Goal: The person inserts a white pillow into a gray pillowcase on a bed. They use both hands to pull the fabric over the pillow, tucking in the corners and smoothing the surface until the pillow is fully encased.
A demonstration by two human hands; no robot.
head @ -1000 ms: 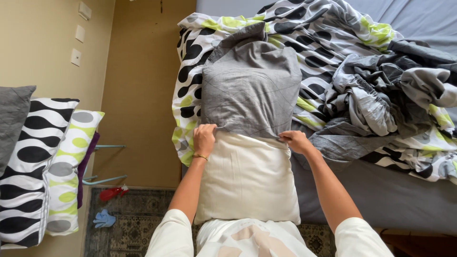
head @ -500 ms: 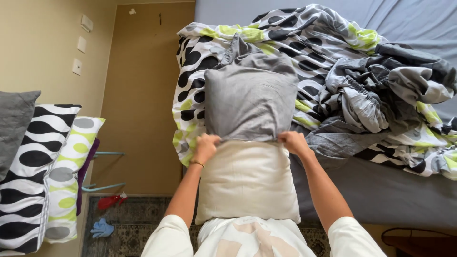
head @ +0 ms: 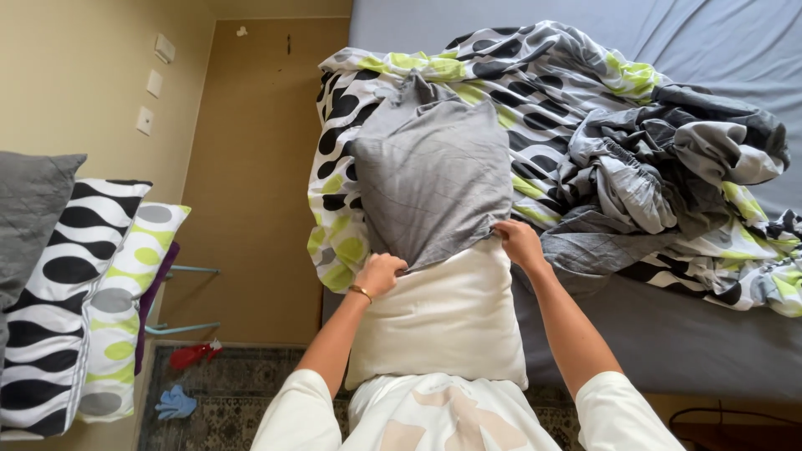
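Observation:
A cream pillow (head: 443, 321) stands on end against my chest, its top half inside a grey pillowcase (head: 430, 171). My left hand (head: 380, 273) grips the left side of the pillowcase's open hem. My right hand (head: 518, 242) grips the right side of that hem. A thin gold bracelet circles my left wrist. The covered end of the pillow leans over a crumpled duvet (head: 585, 142) patterned in black, white, grey and lime green.
The duvet lies on a bed with a grey-blue sheet (head: 668, 334). Patterned pillows (head: 83, 301) and a grey one (head: 33, 217) are stacked at the left by a beige wall. A rug (head: 225, 401) with a red and a blue item lies below.
Both hands have pulled the grey pillowcase's hem a little further down over the cream pillow, and the view has shifted slightly.

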